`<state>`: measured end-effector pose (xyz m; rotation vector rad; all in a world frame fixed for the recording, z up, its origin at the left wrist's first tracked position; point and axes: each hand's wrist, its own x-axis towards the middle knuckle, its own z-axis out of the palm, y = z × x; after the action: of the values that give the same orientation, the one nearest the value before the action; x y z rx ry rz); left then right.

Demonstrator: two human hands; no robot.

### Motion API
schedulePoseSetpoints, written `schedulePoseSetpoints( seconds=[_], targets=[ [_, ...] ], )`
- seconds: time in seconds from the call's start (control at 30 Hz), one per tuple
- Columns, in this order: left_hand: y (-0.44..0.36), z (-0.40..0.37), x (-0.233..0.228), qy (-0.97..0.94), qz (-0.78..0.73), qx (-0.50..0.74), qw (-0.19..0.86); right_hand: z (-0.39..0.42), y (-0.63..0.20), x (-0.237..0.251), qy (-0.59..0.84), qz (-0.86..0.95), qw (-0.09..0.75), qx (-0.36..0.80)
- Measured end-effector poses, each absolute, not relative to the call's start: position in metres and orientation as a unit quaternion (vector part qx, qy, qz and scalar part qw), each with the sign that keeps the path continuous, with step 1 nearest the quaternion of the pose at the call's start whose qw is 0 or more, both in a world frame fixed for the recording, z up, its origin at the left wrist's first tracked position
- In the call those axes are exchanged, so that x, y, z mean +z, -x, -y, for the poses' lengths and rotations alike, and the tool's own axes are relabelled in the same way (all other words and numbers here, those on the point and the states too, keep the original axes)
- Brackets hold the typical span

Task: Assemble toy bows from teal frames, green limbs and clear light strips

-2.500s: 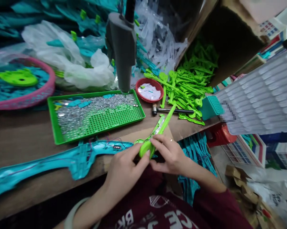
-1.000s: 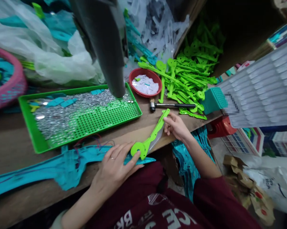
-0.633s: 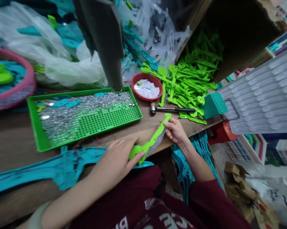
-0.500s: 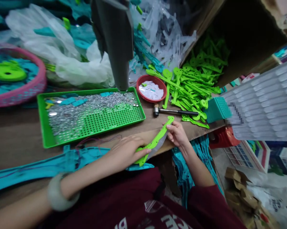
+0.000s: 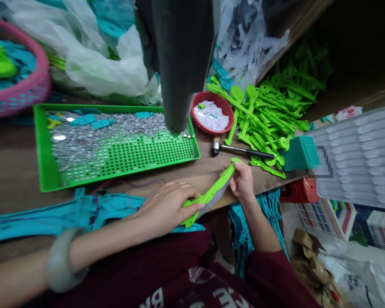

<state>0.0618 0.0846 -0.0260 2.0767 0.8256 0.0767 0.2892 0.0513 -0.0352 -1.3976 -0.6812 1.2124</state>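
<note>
A long, curved lime-green plastic part (image 5: 215, 186) with a greyish translucent piece (image 5: 218, 195) along its lower side is held between both hands, over the table's front edge. My left hand (image 5: 171, 203) is closed on its near end, thumb on top. My right hand (image 5: 242, 182) pinches the far end; some of its fingers are behind the part. Partly under my left forearm lies a long turquoise plastic part (image 5: 115, 209) with thin wires. Just beyond my right hand is a small hammer (image 5: 243, 150) with a black handle, lying on the table.
A green perforated tray (image 5: 147, 149) holds many small metal pieces. Behind it hangs a dark machine column (image 5: 182, 64). A red basket (image 5: 231, 115) of white bits stands beside a pile of lime-green parts (image 5: 269, 111). At the left is a pink basket (image 5: 41, 85); at the right, stacked translucent pieces (image 5: 355, 158).
The view has shifted a little, so the column looms larger and the tray sits further left. Both hands keep their hold on the green part; my right fingers have shifted slightly at its far end.
</note>
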Motion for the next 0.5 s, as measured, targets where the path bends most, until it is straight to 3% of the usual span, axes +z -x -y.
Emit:
schedulePoseSetpoints(
  seconds=[0.23,0.37,0.5],
  targets=[
    [-0.056,-0.092,-0.027,-0.822,-0.293,0.041,0.487,-0.012,-0.269,-0.031,0.557,0.298,0.350,0.692],
    [-0.046,-0.109,-0.028,-0.822,-0.243,0.019,0.515,-0.005,-0.256,-0.035,0.589,0.276,0.403,0.643],
    [-0.043,-0.117,-0.017,-0.861,-0.270,-0.060,0.427,-0.007,-0.248,-0.040,0.630,0.277,0.419,0.592]
  ],
)
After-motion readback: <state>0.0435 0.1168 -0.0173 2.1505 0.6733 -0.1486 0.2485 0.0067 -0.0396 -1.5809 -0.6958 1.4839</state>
